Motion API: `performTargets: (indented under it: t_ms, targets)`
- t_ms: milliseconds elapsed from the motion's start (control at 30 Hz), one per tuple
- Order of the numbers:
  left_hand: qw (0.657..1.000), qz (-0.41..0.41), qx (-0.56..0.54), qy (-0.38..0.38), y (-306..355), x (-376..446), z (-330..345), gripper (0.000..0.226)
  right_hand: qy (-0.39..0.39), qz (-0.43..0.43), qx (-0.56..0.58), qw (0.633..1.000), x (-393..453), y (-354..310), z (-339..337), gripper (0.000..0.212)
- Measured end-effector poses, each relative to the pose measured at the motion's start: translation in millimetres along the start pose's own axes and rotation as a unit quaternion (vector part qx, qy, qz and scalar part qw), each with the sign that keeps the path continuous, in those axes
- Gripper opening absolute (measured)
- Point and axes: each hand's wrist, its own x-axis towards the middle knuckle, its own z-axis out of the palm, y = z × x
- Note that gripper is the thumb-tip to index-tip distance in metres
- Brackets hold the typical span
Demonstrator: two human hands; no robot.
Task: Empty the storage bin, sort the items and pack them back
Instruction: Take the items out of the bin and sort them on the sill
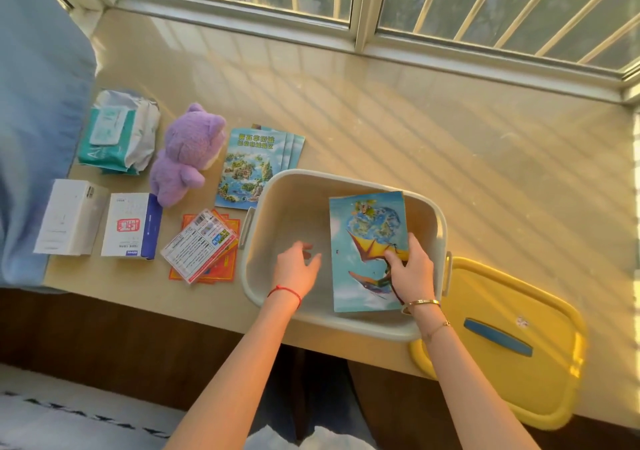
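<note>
Blue booklet [367,242] in right hand [412,273], over bin [263,200].

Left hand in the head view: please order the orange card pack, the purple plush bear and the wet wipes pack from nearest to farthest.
From the left hand:
1. Orange card pack, just left of the bin.
2. Purple plush bear, farther back left.
3. Wet wipes pack, far left by the bedding.

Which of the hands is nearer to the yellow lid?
The right. The right hand grips a picture booklet at the bin's right side, just left of the yellow lid. The left hand hovers inside the bin, further left.
</note>
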Motion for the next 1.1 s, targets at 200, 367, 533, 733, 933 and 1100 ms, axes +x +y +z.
performTargets:
  t_ms: [200,367,533,733,933,1100]
  targets:
    - [0.976,0.06,-0.199,-0.061,20.5,-34.5,-28.3,0.023,-0.028,-0.021,0.073,0.997,-25.4,-27.4,-11.0,0.032]
    - [0.97,0.108,-0.218,-0.006,17.1,-47.2,-68.0,0.022,-0.042,-0.031,0.102,0.993,-42.9,-63.8,2.9,0.034]
    - [0.958,0.119,-0.26,0.015,8.0,-47.7,-122.8,0.024,-0.073,-0.028,0.159,0.984,-51.5,-110.4,25.1,0.03]
    - [0.952,0.126,-0.263,0.094,-23.5,-25.7,-205.3,0.023,-0.017,-0.034,0.164,0.986,-43.4,-184.6,69.1,0.019]
    - [0.975,0.113,-0.066,0.182,-94.3,24.7,-287.8,0.018,0.035,0.03,0.118,0.992,11.7,-236.4,141.3,0.024]
    - [0.977,0.154,0.022,0.145,-138.1,64.8,-320.9,0.017,0.085,0.096,0.072,0.989,61.3,-263.6,195.4,0.03]
